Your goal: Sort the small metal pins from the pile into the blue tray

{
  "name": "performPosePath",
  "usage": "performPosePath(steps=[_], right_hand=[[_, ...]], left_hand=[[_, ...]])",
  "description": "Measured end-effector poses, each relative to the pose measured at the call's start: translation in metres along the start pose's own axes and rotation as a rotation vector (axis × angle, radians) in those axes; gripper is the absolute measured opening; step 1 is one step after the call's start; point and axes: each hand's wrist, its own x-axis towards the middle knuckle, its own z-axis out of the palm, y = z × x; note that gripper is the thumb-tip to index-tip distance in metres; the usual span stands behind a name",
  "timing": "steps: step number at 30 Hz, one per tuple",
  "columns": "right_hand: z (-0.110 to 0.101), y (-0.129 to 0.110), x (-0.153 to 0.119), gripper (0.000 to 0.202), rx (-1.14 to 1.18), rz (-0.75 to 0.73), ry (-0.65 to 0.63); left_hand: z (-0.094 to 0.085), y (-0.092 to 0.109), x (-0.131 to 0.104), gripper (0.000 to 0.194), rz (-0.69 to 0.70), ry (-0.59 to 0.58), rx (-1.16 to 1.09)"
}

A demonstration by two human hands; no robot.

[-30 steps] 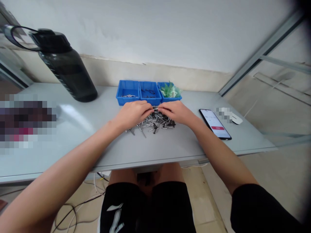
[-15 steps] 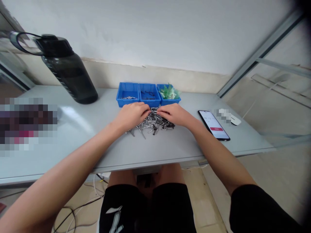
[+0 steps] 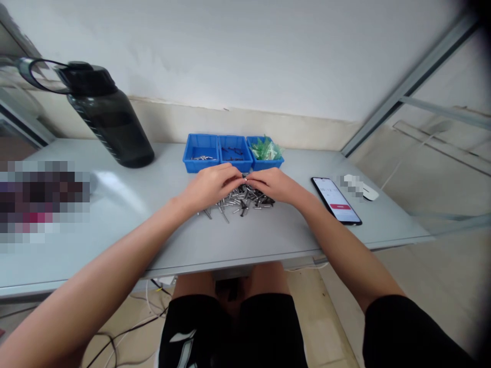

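Note:
My left hand [image 3: 217,182] and my right hand [image 3: 271,183] meet fingertip to fingertip over a pile of small metal parts [image 3: 240,199]. Both are closed in a pinch. Between the fingertips glints a small silver metal piece [image 3: 245,179], mostly covered by the fingers; its exact kind cannot be made out. The pile mixes thin silver pins with dark screws. Behind the hands stand blue bins: the left bin [image 3: 201,145] has a few silver pins, the middle bin [image 3: 233,143] some dark screws, and the right bin [image 3: 264,164] green and whitish pieces.
A large dark water bottle [image 3: 113,122] stands at the back left of the grey table [image 3: 238,245]. On the right lie a phone [image 3: 336,201] with a lit screen and a white mouse [image 3: 370,193]. A wall closes off the back. Cables [image 3: 115,337] run across the floor.
My hands have drawn together until the fingertips meet, and the silver piece between them shows less. The whole view has shifted slightly. Pile and bins look the same.

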Motion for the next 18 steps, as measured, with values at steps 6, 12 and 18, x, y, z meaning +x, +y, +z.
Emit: performPosePath(steps=[6,12,18], right_hand=[[0.003,0.0,0.0,0.031,0.007,-0.095,0.019],[0.006,-0.004,0.0,0.034,0.015,-0.112,-0.012],[0.001,-0.005,-0.001,0.031,0.027,-0.084,0.051]], left_hand=[[0.0,0.001,-0.001,0.021,0.097,0.008,-0.051],[0.001,0.001,-0.002,0.02,0.125,-0.046,-0.031],[-0.004,0.01,-0.001,0.012,0.023,0.004,-0.088]])
